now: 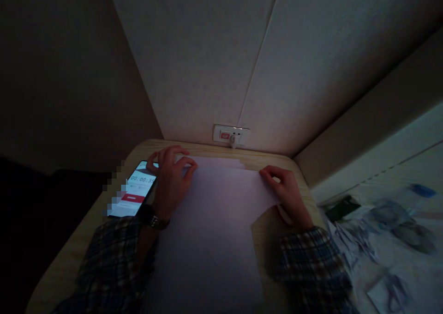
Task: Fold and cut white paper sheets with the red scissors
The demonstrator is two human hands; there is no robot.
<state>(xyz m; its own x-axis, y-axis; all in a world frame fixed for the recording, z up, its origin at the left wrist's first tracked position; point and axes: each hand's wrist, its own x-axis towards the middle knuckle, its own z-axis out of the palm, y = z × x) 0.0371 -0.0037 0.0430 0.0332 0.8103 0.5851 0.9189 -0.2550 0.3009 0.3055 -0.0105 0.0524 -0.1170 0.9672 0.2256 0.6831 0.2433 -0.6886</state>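
A large white sheet of paper (214,221) lies toward me on the wooden table, over other paper (214,162) whose far edges show behind it. My left hand (173,175) pinches the sheet's far left corner between thumb and finger, its other fingers spread. At the far right corner, my right hand (285,189) has thumb and fingertips closed on the same sheet. Beside my left hand lies a phone (133,196) with a lit timer screen. Something with a thin red edge (284,216) sits partly hidden under my right hand.
The table (69,254) has a rounded edge and meets a wall bearing a socket (221,134) with a white plug (234,141) in it. To the right, on a lower pale surface, lie several blurred items, including a dark green object (343,208).
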